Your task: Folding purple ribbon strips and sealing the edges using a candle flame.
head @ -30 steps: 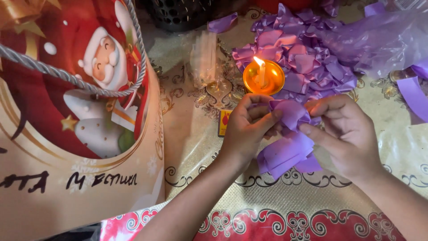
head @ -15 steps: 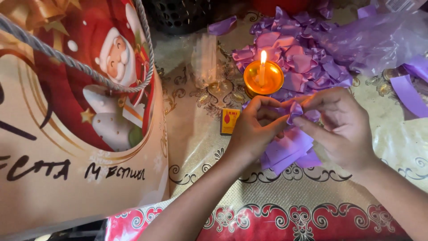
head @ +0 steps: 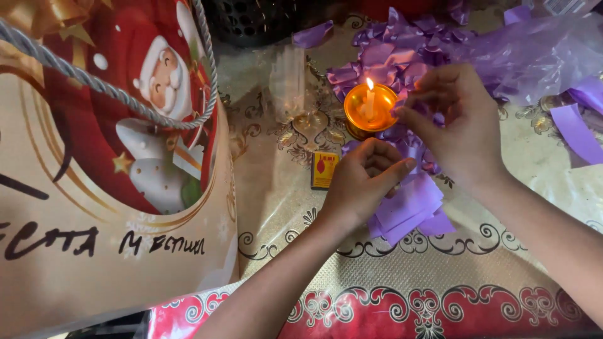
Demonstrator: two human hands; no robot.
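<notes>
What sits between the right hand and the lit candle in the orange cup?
Nothing visible. The right hand is beside the small lit candle in its orange cup, fingertips close to the rim. The left hand holds stacked purple ribbon strips lower, out of that gap.

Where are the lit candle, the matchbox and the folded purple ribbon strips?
lit candle [head: 370, 108], head view, on the orange holder's rim.
matchbox [head: 325, 170], head view, on its yellow top face.
folded purple ribbon strips [head: 411, 207], head view, on the flat loops below the hands.
</notes>
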